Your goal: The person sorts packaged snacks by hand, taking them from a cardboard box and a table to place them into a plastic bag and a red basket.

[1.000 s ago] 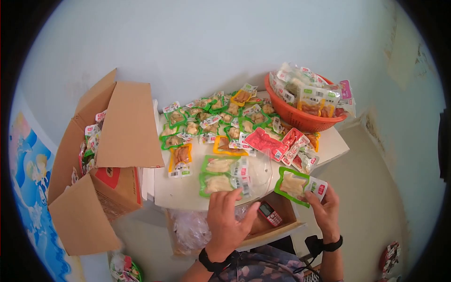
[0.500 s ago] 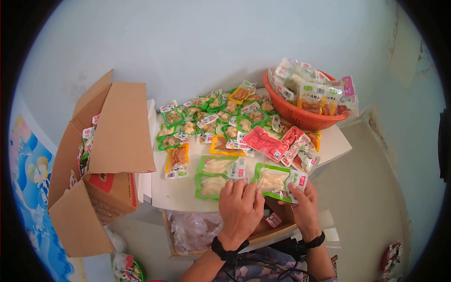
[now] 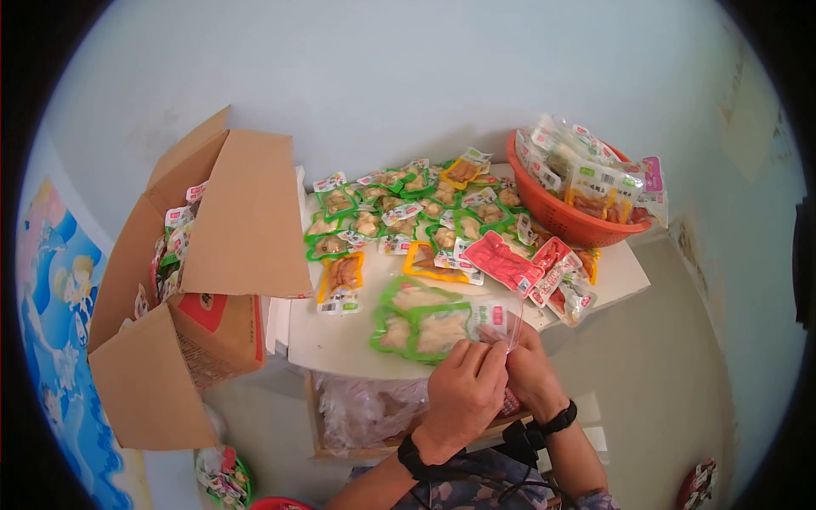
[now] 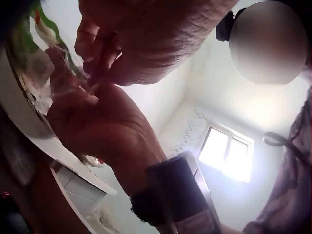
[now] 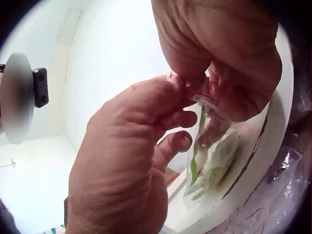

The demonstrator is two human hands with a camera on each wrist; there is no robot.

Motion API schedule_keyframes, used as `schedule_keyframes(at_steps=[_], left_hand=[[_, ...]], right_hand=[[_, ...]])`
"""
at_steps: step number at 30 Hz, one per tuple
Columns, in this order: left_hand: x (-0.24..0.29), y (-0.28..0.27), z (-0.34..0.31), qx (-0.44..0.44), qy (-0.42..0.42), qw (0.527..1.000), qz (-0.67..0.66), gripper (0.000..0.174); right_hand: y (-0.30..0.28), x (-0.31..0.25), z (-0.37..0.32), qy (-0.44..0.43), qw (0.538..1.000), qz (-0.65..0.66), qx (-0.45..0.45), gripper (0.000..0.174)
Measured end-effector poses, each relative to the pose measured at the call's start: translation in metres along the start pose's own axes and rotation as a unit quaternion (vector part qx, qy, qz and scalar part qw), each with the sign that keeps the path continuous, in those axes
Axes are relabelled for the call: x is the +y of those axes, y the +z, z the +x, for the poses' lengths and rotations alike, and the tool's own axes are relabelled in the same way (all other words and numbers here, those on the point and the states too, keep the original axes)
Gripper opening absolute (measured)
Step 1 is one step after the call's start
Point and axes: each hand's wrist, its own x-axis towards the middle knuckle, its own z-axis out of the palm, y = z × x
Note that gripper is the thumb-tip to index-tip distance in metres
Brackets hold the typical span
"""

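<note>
A clear zip bag (image 5: 214, 151) lies at the table's front with its opening toward me. Inside it, green-edged vacuum packs of pale food (image 3: 442, 330) overlap one another, their white printed ends to the right. With curled fingers, my left hand (image 3: 463, 387) pinches the bag's opening. My right hand (image 3: 534, 370) pinches the same edge, right against the left fingers. The right wrist view shows a red-lined zip strip (image 5: 204, 100) between the two hands. Some fingertips are hidden behind the knuckles.
Behind the bag spread several green, yellow and red snack packs (image 3: 365, 223). An orange basket (image 3: 571, 217) heaped with packs stands back right. An open cardboard box (image 3: 246, 217) is at the left. Below the table edge, an open drawer holds crumpled plastic bags (image 3: 370, 416).
The green-edged pack in my right hand has moved left into the bag, over the other packs. My right hand has let go of it, and both hands have come together at the bag's opening.
</note>
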Motion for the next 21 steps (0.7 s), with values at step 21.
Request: schedule_keyframes(at_steps=[21], left_hand=[[-0.062,-0.056,-0.041,0.014,-0.350,0.910,-0.220,0.066]], right_hand=[[0.015,-0.004,0.006,-0.009,0.985,-0.171,-0.026,0.020]])
